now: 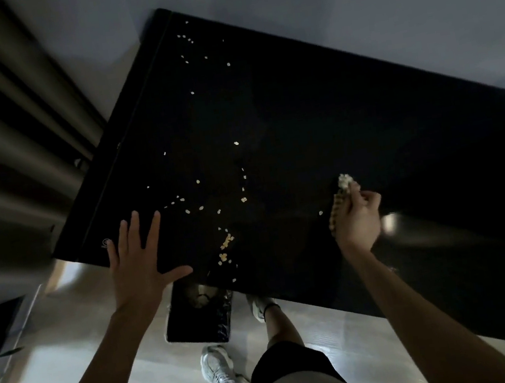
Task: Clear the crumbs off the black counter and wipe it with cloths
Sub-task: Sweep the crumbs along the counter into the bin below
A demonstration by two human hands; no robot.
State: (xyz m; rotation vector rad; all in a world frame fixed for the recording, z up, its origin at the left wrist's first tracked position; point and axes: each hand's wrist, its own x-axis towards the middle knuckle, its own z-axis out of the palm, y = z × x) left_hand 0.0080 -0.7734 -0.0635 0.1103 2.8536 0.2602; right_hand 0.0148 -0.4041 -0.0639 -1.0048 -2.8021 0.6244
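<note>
**Left hand flat, right hand gripping a cloth on the crumbed surface**

The left hand (140,265) lies palm down on the near left part of the black surface (330,109). Its fingers are straight and spread wide, and the thumb points right. The right hand (359,218) is further right, its fingers curled round a brownish patterned cloth (336,212). The cloth's pale end sticks up past the thumb and sits low over the surface. Both forearms reach in from the bottom of the view.

Pale crumbs (226,242) are scattered across the left half of the surface, from the far corner to the near edge. The thickest cluster is between the two hands, nearer the left one. One crumb lies just left of the cloth.

On the floor (87,344) a black bin (198,325) stands below the near edge, with pale bits inside. The person's pale shoes (219,371) are beside it. A dark curtain (2,129) hangs on the left.

The right hand and cloth are blurred, so whether the cloth touches the surface cannot be told. The surface hides the far end of the bin.
</note>
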